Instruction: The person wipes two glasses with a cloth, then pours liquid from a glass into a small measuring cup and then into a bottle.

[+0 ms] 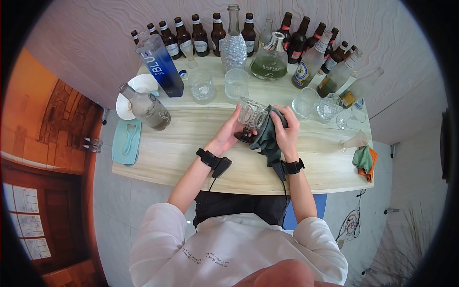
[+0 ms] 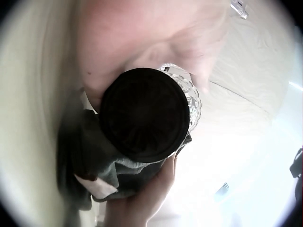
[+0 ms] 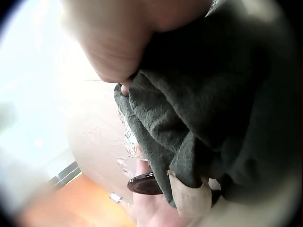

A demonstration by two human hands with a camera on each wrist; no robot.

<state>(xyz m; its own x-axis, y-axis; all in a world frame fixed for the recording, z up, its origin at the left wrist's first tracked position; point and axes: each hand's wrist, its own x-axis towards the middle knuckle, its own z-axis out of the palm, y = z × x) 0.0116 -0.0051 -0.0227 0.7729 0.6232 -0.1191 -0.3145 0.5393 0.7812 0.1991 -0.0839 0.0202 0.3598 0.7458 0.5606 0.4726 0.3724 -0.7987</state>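
Observation:
A clear textured glass (image 1: 252, 114) with a dark foot (image 1: 244, 136) is held tilted above the table, its mouth toward the upper left. The left hand (image 1: 226, 134) grips it from the left, near the foot. On the other side, the right hand (image 1: 288, 131) holds a dark green cloth (image 1: 268, 138) against the glass. The round dark base (image 2: 144, 115) fills the middle of the left wrist view, with the left hand (image 2: 151, 35) around the glass. In the right wrist view the cloth (image 3: 165, 113) hides much of the glass.
Brown bottles (image 1: 200, 38) line the back. A blue bottle (image 1: 161, 69) and a grey bottle (image 1: 146, 107) stand at left, by a white bowl (image 1: 125, 106) and a peeler (image 1: 129, 138) on a blue board. Glasses (image 1: 236, 83) stand behind the hands; folded cloths (image 1: 364, 160) lie at right.

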